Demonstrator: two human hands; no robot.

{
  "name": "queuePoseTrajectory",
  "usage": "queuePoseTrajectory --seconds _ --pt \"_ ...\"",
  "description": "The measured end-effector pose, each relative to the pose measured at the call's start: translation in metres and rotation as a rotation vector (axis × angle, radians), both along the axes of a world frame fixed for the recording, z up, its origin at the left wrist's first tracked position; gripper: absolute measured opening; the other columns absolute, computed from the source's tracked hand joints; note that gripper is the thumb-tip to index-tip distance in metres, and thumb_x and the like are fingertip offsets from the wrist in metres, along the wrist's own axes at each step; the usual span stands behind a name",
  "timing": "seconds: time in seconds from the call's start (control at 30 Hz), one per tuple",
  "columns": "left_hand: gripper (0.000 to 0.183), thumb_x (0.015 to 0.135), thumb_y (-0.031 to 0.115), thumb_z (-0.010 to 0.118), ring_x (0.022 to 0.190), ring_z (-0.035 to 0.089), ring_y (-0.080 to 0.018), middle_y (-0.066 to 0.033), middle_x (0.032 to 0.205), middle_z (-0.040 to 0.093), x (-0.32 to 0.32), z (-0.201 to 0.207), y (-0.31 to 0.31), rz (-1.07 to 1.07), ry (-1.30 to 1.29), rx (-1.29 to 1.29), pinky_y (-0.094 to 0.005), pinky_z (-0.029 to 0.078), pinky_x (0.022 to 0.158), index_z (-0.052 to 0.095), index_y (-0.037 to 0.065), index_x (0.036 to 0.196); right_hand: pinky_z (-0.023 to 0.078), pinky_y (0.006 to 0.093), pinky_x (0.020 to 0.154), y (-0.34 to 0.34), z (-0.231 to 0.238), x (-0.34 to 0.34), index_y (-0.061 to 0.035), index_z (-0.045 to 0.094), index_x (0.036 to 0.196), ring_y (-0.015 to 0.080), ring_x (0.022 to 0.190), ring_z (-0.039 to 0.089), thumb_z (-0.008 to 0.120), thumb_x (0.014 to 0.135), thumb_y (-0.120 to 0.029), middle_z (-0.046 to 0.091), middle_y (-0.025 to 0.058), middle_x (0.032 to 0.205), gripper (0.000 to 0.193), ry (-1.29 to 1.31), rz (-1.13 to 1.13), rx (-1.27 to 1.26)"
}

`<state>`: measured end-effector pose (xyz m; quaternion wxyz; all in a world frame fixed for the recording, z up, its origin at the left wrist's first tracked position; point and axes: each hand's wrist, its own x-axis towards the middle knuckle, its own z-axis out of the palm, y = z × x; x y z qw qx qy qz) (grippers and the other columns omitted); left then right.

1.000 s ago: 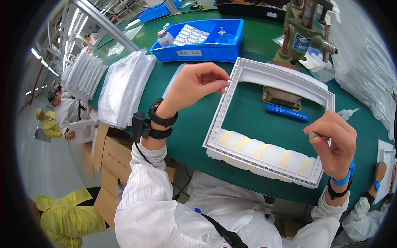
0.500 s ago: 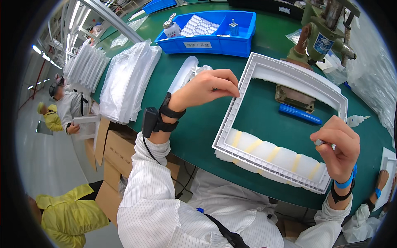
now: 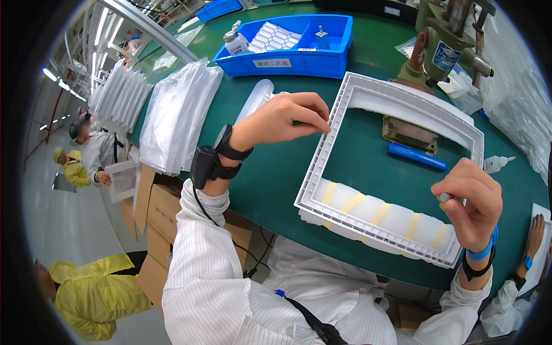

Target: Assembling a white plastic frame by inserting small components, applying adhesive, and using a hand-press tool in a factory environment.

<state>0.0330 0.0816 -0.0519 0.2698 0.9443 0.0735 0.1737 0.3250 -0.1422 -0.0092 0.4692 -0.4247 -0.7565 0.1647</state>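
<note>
Frame near tray with printed label

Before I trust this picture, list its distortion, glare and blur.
Head view, edges: the bench bows within a dark fisheye rim; head view, upper left: ceiling lights glare white; head view, upper right: plastic sheeting shines in streaks; head view, nearer the middle: left hand and right hand show no obvious blur.

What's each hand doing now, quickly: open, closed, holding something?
Left hand: fingertips at the white frame; grip cannot be told.
Right hand: closed, pinching a small metal piece.
</note>
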Motion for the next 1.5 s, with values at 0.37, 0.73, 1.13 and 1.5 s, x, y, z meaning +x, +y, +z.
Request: queuePoseTrajectory --seconds 0.37,0.73,1.13,1.5 --pt "0.013 0.08 0.001 0.072 0.084 0.067 -0.0201 -0.0043 0.099 0.067 0.002 -0.001 0.003 -0.017 -0.003 -0.034 -0.0281 0.055 0.073 0.074 0.005 0.092 0.043 0.0272 0.054 0.0 -0.001 -0.001 -0.0009 0.072 0.09 0.0173 0.064 0.057 0.073 0.078 -0.007 0.063 0.0077 0.074 0.013 0.003 0.003 -0.014" --pt "0.016 0.076 0.005 0.075 0.08 0.063 -0.0181 0.0013 0.094 0.069 0.016 0.015 0.021 -0.227 0.043 0.284 -0.0309 0.05 0.069 0.076 0.012 0.09 0.045 0.028 0.056 0.002 -0.003 0.0 -0.0015 0.072 0.09 0.0183 0.064 0.058 0.073 0.079 -0.006 0.065 0.008 0.074 0.012 0.011 0.0 -0.046" --pt "0.022 0.072 0.0 0.075 0.079 0.063 -0.019 -0.0014 0.092 0.068 0.012 0.012 0.018 -0.244 0.054 0.188 -0.0316 0.049 0.067 0.076 0.01 0.091 0.046 0.0284 0.056 0.004 -0.003 0.002 -0.0012 0.072 0.09 0.0194 0.065 0.06 0.074 0.077 -0.004 0.067 0.0092 0.076 0.013 0.012 0.007 -0.038" --pt "0.02 0.073 -0.002 0.074 0.08 0.067 -0.0204 -0.0044 0.094 0.07 0.007 0.005 -0.009 0.027 0.024 0.0 -0.029 0.053 0.068 0.076 0.006 0.091 0.046 0.0281 0.056 0.002 -0.002 0.001 -0.001 0.072 0.09 0.0196 0.064 0.061 0.074 0.076 -0.005 0.067 0.009 0.075 0.015 0.01 0.012 -0.031"
